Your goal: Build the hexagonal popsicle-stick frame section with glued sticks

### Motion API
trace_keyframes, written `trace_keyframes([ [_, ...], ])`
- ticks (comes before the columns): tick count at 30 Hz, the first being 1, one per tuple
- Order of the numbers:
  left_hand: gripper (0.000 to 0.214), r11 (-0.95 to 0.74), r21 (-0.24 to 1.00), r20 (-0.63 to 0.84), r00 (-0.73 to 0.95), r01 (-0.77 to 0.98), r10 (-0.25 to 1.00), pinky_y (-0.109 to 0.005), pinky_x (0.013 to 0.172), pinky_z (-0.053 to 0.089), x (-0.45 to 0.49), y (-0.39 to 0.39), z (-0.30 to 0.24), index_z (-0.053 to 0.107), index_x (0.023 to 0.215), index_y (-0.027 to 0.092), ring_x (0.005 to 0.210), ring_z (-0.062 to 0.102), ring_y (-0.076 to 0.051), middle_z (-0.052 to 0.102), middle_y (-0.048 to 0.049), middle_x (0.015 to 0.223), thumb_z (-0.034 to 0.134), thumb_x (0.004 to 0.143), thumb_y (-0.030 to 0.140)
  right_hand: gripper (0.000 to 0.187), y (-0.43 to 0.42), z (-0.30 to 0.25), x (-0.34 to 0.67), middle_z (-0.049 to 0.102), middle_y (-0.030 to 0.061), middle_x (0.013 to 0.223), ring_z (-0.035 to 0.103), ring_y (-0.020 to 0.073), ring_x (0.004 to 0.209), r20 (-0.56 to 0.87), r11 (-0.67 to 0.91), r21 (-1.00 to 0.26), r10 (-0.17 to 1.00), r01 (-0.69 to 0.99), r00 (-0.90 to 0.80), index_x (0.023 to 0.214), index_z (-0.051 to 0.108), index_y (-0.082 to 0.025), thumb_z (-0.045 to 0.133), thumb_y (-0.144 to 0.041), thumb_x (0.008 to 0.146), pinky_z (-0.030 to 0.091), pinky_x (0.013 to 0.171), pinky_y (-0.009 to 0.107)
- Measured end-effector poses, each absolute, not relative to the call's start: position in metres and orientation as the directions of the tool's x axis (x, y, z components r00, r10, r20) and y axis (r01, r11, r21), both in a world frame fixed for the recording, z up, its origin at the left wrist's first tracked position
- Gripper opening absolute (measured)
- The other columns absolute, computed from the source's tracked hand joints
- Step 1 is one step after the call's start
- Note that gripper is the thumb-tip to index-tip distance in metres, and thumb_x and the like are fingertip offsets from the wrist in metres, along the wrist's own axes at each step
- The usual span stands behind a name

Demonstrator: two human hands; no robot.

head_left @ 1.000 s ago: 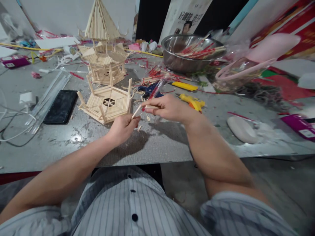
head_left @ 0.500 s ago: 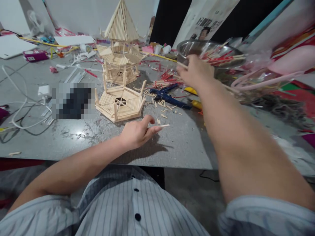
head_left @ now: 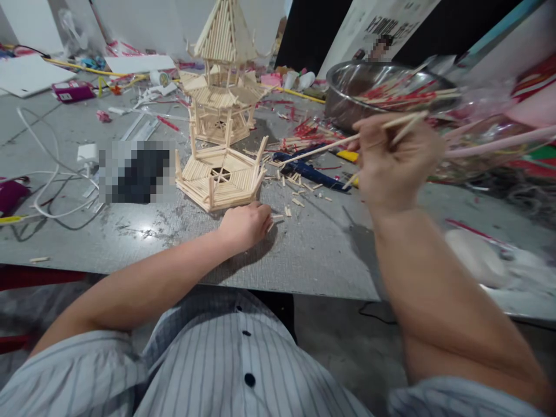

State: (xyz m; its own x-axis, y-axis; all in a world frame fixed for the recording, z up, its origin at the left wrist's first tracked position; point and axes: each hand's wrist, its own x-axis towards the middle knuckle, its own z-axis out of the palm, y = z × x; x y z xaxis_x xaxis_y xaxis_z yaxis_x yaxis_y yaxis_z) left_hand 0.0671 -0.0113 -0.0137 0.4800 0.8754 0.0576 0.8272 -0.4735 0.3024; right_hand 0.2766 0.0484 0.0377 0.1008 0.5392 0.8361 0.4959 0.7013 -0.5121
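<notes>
My right hand (head_left: 393, 156) is closed round a few long thin wooden sticks (head_left: 324, 149), raised in front of the metal bowl (head_left: 347, 104). My left hand (head_left: 247, 225) is closed on a short piece of wooden stick (head_left: 277, 219) near the table's front. Just beyond it stands a hexagonal stick base (head_left: 234, 188) with upright posts at its corners. Behind that rises a tiered pagoda model (head_left: 226, 52) made of the same pale sticks. Blue-handled pliers (head_left: 310, 169) lie between the base and my right hand.
Short stick offcuts (head_left: 297, 202) and red-wrapped sticks (head_left: 304, 132) litter the table (head_left: 313, 255). To the left lie a white charger (head_left: 87, 153) with looping cable and a pixelated dark object (head_left: 141, 174). Plastic bags and a pink handle (head_left: 499, 142) crowd the right side.
My right hand has come back from the bowl toward me, now with long sticks in it. My left hand has closed further round its short piece, and the view has shifted slightly.
</notes>
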Motion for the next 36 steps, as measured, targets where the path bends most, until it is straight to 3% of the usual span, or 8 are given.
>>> trace_keyframes([
  [5,0.031,-0.483,0.273,0.068,0.484,0.832,0.873,-0.029,0.059,0.041,0.070,-0.010,-0.013,0.062,0.101,0.016,0.086,0.066,-0.023,0.068,-0.0077,0.102,0.036,0.095,0.031,0.010,0.020,0.021,0.267,0.058,-0.0058,0.055,0.050,0.0056,0.045,0.874,0.738,-0.416,0.485,0.531,0.010,0.076,0.066,-0.019,0.064,-0.027,0.082,0.034,0.046,0.021],
  [9,0.031,-0.523,0.207,0.040,0.527,0.827,0.849,-0.030,0.055,0.040,0.070,-0.014,-0.013,0.063,0.099,0.016,0.082,0.067,-0.022,0.067,-0.0076,0.098,0.035,0.094,0.028,0.006,0.020,0.014,0.270,0.061,-0.0053,0.055,0.047,0.0053,0.041,0.791,0.679,-0.600,0.583,0.423,0.185,0.076,0.062,-0.019,0.065,-0.024,0.076,0.033,0.043,0.020],
  [13,0.030,-0.558,0.108,0.032,0.558,0.823,0.829,-0.029,0.049,0.037,0.070,-0.018,-0.012,0.064,0.100,0.016,0.075,0.067,-0.022,0.065,-0.0080,0.098,0.036,0.094,0.025,0.005,0.028,0.028,0.282,0.062,-0.0037,0.049,0.030,0.0049,0.025,0.493,0.551,-0.834,0.717,0.033,0.492,0.068,0.053,-0.020,0.054,-0.016,0.072,0.017,0.030,0.021],
  [16,0.027,-0.571,0.068,0.040,0.570,0.818,0.821,-0.029,0.050,0.040,0.071,-0.020,-0.010,0.064,0.101,0.016,0.078,0.067,-0.023,0.063,-0.0084,0.097,0.038,0.093,0.021,0.018,0.027,0.045,0.290,0.061,-0.0009,0.046,0.024,0.0046,0.021,0.230,0.365,-0.918,0.809,-0.156,0.542,0.060,0.052,-0.019,0.045,-0.009,0.074,0.014,0.028,0.022],
  [21,0.029,-0.604,0.008,0.015,0.604,0.797,0.797,-0.030,0.053,0.044,0.076,-0.029,-0.007,0.064,0.100,0.014,0.092,0.062,-0.025,0.061,-0.0105,0.100,0.037,0.092,0.010,0.029,0.019,0.053,0.290,0.060,-0.0013,0.046,0.016,-0.0005,0.023,-0.115,-0.029,-0.965,0.939,-0.262,0.323,0.052,0.053,-0.015,0.049,-0.011,0.080,0.012,0.030,0.018],
  [25,0.031,-0.625,-0.029,0.033,0.626,0.780,0.779,-0.031,0.058,0.047,0.079,-0.039,-0.008,0.063,0.104,0.011,0.099,0.058,-0.026,0.061,-0.0122,0.102,0.035,0.093,0.008,0.028,0.020,0.037,0.275,0.066,0.0016,0.055,0.016,-0.0020,0.027,-0.367,-0.346,-0.906,0.929,-0.244,0.043,0.060,0.057,-0.014,0.047,-0.009,0.086,0.015,0.030,0.014],
  [30,0.032,-0.650,-0.064,0.049,0.653,0.757,0.756,-0.032,0.061,0.046,0.080,-0.043,-0.010,0.063,0.102,0.008,0.096,0.057,-0.025,0.062,-0.0129,0.097,0.032,0.094,0.007,0.028,0.026,0.017,0.260,0.070,0.0031,0.068,0.017,-0.0022,0.028,-0.443,-0.466,-0.860,0.884,-0.210,-0.147,0.067,0.057,-0.015,0.042,-0.014,0.091,0.019,0.029,0.014],
  [36,0.030,-0.671,-0.090,0.095,0.677,0.736,0.730,-0.033,0.062,0.044,0.079,-0.044,-0.010,0.062,0.104,0.007,0.094,0.057,-0.026,0.062,-0.0127,0.097,0.034,0.093,0.009,0.022,0.036,0.000,0.261,0.072,0.0045,0.075,0.017,-0.0017,0.028,-0.453,-0.496,-0.845,0.862,-0.198,-0.228,0.074,0.058,-0.015,0.044,-0.015,0.090,0.023,0.027,0.015],
])
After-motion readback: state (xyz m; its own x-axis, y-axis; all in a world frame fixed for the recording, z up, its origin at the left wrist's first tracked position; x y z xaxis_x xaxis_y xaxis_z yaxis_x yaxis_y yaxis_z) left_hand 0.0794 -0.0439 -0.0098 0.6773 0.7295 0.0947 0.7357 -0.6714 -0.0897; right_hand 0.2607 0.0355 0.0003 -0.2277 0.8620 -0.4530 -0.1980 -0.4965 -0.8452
